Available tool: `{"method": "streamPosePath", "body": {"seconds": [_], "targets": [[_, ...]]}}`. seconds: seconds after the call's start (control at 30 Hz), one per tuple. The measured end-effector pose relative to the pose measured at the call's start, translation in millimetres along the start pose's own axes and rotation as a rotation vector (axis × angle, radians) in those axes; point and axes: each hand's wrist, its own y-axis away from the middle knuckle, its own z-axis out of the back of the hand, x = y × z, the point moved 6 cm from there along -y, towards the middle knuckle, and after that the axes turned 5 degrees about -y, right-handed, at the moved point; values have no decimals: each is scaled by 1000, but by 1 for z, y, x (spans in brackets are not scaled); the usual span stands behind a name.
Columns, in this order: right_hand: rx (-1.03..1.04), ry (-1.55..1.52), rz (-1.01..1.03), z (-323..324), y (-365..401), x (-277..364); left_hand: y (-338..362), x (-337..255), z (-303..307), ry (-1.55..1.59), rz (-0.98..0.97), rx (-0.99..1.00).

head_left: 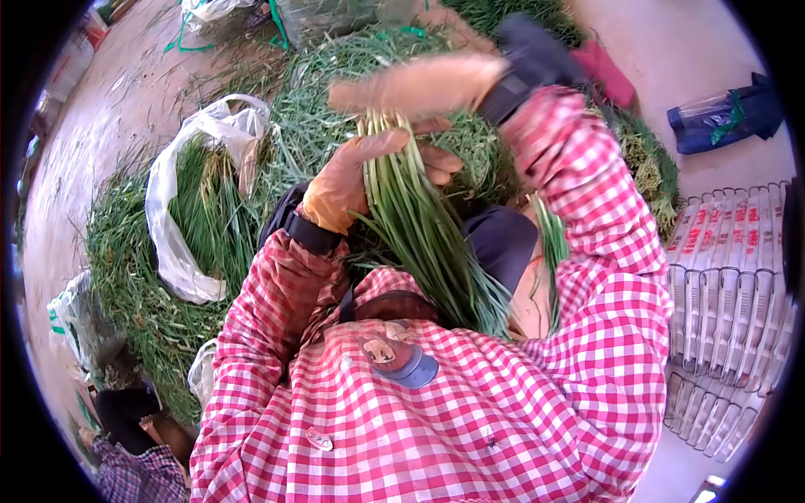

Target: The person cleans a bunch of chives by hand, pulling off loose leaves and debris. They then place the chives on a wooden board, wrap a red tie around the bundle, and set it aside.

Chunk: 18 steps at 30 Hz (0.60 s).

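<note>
A broad heap of loose green stalks (pixel 126 285) covers the floor (pixel 101 117) ahead of the person and spreads from the left edge to the far right. Rows of printed plastic sleeves (pixel 729 268) are stacked on the right, well apart from the heap's middle. A white plastic sack (pixel 163 243) lies open on the left of the heap, with more greens inside it.

The bunch of long green stalks (pixel 419 226) is held upright in front of the chest, with its leaf tips fanning down toward the checked shirt. The gloved left hand (pixel 344 189) is closed around the bunch near its upper end. The gloved right hand (pixel 419 84) lies flat with its fingers extended just over the bunch's top ends. It is blurred, so contact cannot be told.
</note>
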Motion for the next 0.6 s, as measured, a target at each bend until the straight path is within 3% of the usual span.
{"method": "streamPosePath", "body": {"seconds": [0.07,0.13,0.2,0.23,0.3,0.33,0.37,0.43,0.47,0.5,0.57,0.6], "targets": [[118,-40,48,-41,-1,-14,4,17,25,134,80,-61],[3,-77,-77,-47,1,-12,12,22,36,222,80,-191],[-282,4,-299,-26,26,4,21,23,51,352,72,-332],[-244,-58,-343,-36,40,16,29,21,66,260,100,-527],[-139,-52,-101,-81,58,45,33,20,79,342,64,-465],[-95,332,-13,-101,61,58,36,20,77,280,60,-536],[-68,487,-67,-121,63,57,37,21,88,252,47,-621],[-210,799,-24,-149,68,53,44,18,79,252,-55,-749],[-210,735,-8,-151,72,52,47,23,95,341,-12,-803],[-212,667,10,-151,75,53,51,15,101,266,-118,-802],[-300,425,33,-148,87,62,65,-19,91,112,-189,-679],[-240,214,5,-150,95,63,65,-32,104,185,-252,-528]]}}
